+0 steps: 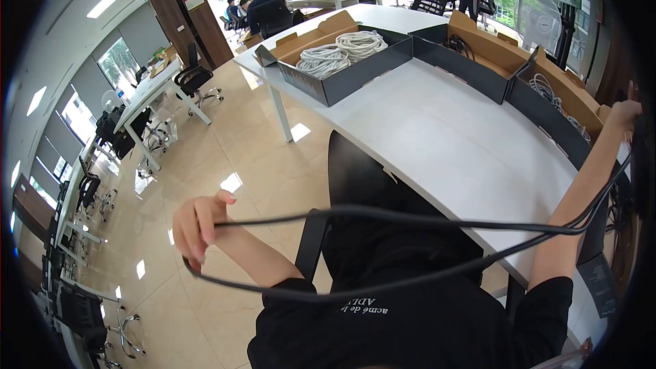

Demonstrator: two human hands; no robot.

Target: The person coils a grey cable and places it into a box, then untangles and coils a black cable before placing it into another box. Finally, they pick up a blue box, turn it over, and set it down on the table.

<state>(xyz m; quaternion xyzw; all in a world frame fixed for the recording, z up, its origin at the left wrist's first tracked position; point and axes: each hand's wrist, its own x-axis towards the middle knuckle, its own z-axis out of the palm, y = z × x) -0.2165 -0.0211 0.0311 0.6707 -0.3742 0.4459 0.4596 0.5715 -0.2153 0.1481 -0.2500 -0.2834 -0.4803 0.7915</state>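
- So, our left hand [195,229] is out over the tiled floor [236,143], fingers curled into a loose hook with the black cable [383,214] caught in them. Not a tight fist, but definitely closed around it.
- One fingertip of that hand sticks out toward the table side, while the others bend down around the bend of the loop.
- Left arm pose: elbow bent, the forearm [256,256] angling up and outward from the short sleeve of our black shirt [410,328].
- Our right hand [623,115] is way up at the right edge, partly lost in the dark rim of the lens. The cable strands run up close to it, but we honestly can't tell how tightly its fingers are closed or what exactly they grip.
- Right arm pose: reaching well forward, forearm crossing the right end of the white table [465,137].
- As for the cable, it spans between our two sides as a long loop, two strands in front of our body, well apart in the middle and close together toward the right.
- Beyond that, open boxes line the table's far side: one [359,78] with pale cable coils [324,60], the next [458,72] with something dark inside, another [547,119] with grey cables [545,92].
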